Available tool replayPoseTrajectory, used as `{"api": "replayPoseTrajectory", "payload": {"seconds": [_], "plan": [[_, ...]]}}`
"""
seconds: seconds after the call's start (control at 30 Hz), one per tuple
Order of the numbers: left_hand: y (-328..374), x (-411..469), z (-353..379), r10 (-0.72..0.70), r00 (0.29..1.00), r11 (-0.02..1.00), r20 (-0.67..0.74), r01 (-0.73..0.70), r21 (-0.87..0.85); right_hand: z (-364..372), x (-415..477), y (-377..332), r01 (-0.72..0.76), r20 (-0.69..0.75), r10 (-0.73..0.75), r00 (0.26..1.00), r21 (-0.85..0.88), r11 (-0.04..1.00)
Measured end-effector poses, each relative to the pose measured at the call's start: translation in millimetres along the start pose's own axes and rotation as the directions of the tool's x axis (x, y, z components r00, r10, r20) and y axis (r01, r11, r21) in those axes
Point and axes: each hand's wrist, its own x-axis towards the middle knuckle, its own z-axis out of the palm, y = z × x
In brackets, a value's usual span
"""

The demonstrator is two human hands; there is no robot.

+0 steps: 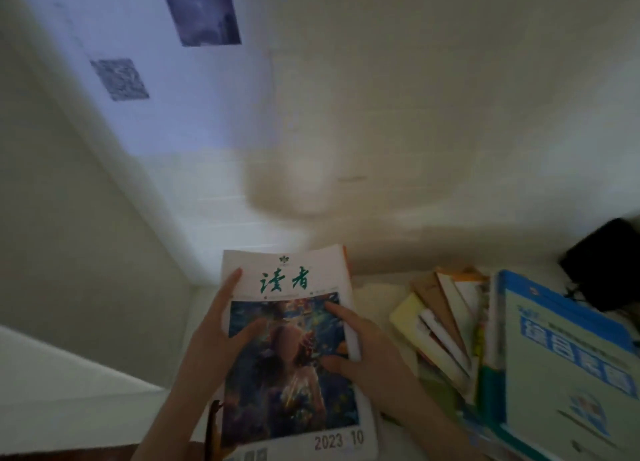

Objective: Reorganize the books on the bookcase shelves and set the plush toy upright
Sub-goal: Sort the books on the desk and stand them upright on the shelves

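Note:
A stack of magazines (294, 374) stands in the shelf compartment, its front cover showing green characters, a colourful picture and "2023 10". My left hand (214, 325) grips the stack's left edge, thumb on the cover. My right hand (363, 343) grips its right edge, with index finger and thumb lying on the cover. To the right, several thin books (443, 322) lean in a loose fan. A large blue and pale green workbook (561, 363) leans at the far right. No plush toy shows in view.
The compartment's pale back wall (415, 114) and left side wall (69, 201) enclose the space. Two dark pictures (202, 15) hang on a lit panel at upper left. A black object (609, 263) sits at the right edge behind the workbook.

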Motion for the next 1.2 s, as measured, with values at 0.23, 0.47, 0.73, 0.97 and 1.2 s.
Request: {"api": "replayPoseTrajectory", "payload": {"seconds": [0.23, 0.47, 0.73, 0.97, 1.2], "plan": [[-110, 50, -51, -0.136, 0.991, 0.986, -0.014, 0.137, 0.097, 114, 77, 2, -0.099, 0.094, 0.093, 0.991, 0.057, 0.994], [-167, 84, -37, -0.212, 0.975, 0.941, 0.061, 0.187, 0.282, 155, 111, 18, -0.173, 0.056, 0.180, 0.982, -0.120, 0.978], [-219, 84, -4, -0.200, 0.952, 0.768, 0.233, 0.004, 0.641, 166, 102, 11, -0.017, 0.156, 0.094, 0.983, -0.435, 0.900], [-148, 78, 28, -0.130, 0.984, 0.874, 0.119, 0.057, 0.483, 72, 80, 44, 0.064, -0.041, -0.186, 0.982, -0.848, 0.526], [-83, 45, 93, 0.117, 0.781, 0.886, 0.614, -0.362, 0.291, 44, 68, 77, 0.143, 0.098, -0.158, 0.983, -0.940, 0.311]]}}
